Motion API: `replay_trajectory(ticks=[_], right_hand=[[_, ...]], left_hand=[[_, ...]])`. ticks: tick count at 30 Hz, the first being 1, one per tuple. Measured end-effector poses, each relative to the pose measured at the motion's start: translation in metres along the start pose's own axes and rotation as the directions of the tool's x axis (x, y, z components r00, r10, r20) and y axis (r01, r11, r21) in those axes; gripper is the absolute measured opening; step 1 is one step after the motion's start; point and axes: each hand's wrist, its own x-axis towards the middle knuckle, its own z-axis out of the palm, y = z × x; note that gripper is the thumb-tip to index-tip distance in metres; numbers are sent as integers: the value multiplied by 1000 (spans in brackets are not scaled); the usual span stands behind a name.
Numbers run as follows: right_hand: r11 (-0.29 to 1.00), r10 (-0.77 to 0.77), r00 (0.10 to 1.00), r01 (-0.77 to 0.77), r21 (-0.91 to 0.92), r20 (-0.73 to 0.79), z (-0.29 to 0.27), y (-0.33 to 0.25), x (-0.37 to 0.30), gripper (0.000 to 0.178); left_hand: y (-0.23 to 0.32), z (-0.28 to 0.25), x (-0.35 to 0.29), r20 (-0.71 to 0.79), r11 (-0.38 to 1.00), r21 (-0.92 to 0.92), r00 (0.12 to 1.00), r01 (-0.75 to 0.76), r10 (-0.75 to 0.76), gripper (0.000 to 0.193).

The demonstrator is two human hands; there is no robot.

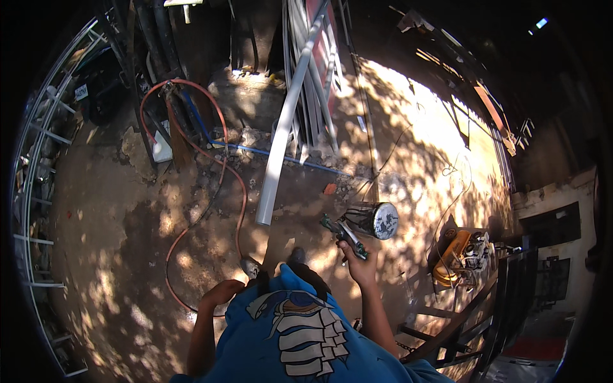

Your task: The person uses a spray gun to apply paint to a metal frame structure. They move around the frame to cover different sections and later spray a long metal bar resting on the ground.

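In my right hand [361, 265], closed round its lower end, is a hand tool [348, 233] with dark green ends and a metallic middle; its exact kind is hard to make out. Just beyond it on the right stands a cylindrical metal can [384, 221] with a worn, pale, paint-spotted end. My left hand [222, 292] hangs beside my waist near my blue shirt, with nothing visible in it and its fingers loosely extended. Ahead of me, a long grey-white tube [281, 150] slants down from a bundle of metal lengths.
An orange hose [243, 191] loops over the ground at left, with a blue hose [258, 150] crossing behind. At right sits a yellow machine [452, 256], possibly a compressor, near dark metal frames [474, 327]. White metal framework [27, 191] lines the far left. Rubble [249, 137] lies ahead.
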Motion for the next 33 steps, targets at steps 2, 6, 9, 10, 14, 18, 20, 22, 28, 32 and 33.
replay_trajectory(ticks=[2, 6, 9, 10, 14, 18, 20, 22, 28, 32, 33], right_hand=[[998, 16, 1000, -16, -53, -10, -9, -7, 4, 33], [988, 4, 999, 1, -156, 37, -19, -17, 11, 32], [981, -126, 988, 137, -136, 91, -20, -20, 10, 33], [972, -144, 983, 162, -169, 114, -22, -19, 9, 33], [959, -191, 958, 229, -170, 213, -32, -16, 2, 31], [956, -208, 941, 253, -150, 266, -41, -8, 3, 30], [959, -203, 943, 246, -143, 264, -43, -1, 6, 33], [954, -157, 955, 213, -213, 252, -47, 8, 9, 37], [938, -242, 943, 288, -194, 228, -58, 15, 25, 41], [934, -262, 932, 310, -179, 249, -61, 12, 36, 39], [936, -263, 930, 310, -165, 255, -61, 11, 38, 39]], left_hand=[[95, -9, -24, 8, 997, 49, 998, -62, 62, 38], [282, 1, -39, -140, 847, 253, 848, -468, 511, 36], [383, 19, -8, 19, 387, 661, 530, -643, 848, 51], [407, 26, 8, 125, 253, 723, 482, -642, 867, 56], [456, 51, 71, 522, -119, 665, 345, -738, 780, 52], [454, 64, 111, 681, -170, 551, 323, -817, 657, 47], [451, 67, 121, 690, -151, 508, 296, -848, 660, 43], [449, 71, 130, 656, -126, 481, 260, -868, 709, 39], [456, 83, 141, 474, 6, 447, 242, -895, 846, 25], [466, 83, 142, 388, 102, 430, 285, -897, 876, 22], [468, 82, 141, 339, 154, 399, 302, -904, 891, 22]])
